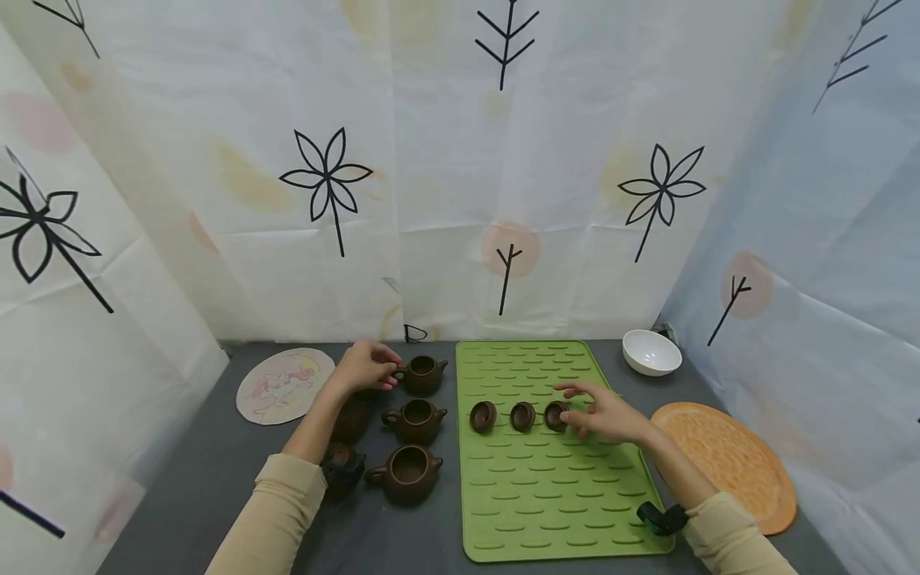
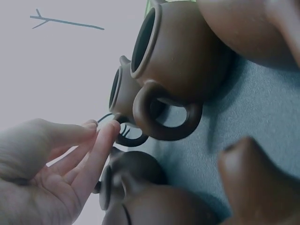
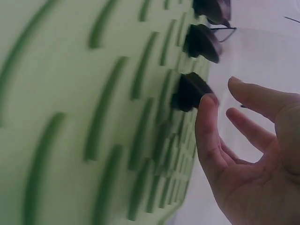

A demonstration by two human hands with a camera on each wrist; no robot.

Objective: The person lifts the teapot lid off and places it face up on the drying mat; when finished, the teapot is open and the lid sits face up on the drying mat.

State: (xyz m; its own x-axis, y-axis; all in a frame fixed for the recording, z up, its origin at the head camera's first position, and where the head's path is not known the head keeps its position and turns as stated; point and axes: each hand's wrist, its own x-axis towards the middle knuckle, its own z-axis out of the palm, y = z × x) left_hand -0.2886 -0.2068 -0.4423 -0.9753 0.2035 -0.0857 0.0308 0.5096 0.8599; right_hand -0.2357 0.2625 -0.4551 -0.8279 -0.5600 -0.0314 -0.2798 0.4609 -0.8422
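My left hand (image 1: 368,365) is at the handle of the farthest lidless brown teapot (image 1: 422,375). In the left wrist view its thumb and fingers reach out fairly straight, fingertips right beside that handle. Nearer to me stand two more lidless teapots, a middle one (image 1: 415,421) and a front one (image 1: 408,474). Three small brown lids lie in a row on the green mat (image 1: 532,495): a left lid (image 1: 482,417), a middle lid (image 1: 522,417) and a right lid (image 1: 555,415). Spread fingers of my right hand (image 1: 602,411) hover around the right lid, the thumb close to its rim.
Left of the lidless teapots, more brown teapots (image 1: 343,465) stand partly behind my left arm. A round picture mat (image 1: 283,385) lies at the back left. A white bowl (image 1: 651,353) sits at the back right, with an orange round mat (image 1: 733,463) nearer me.
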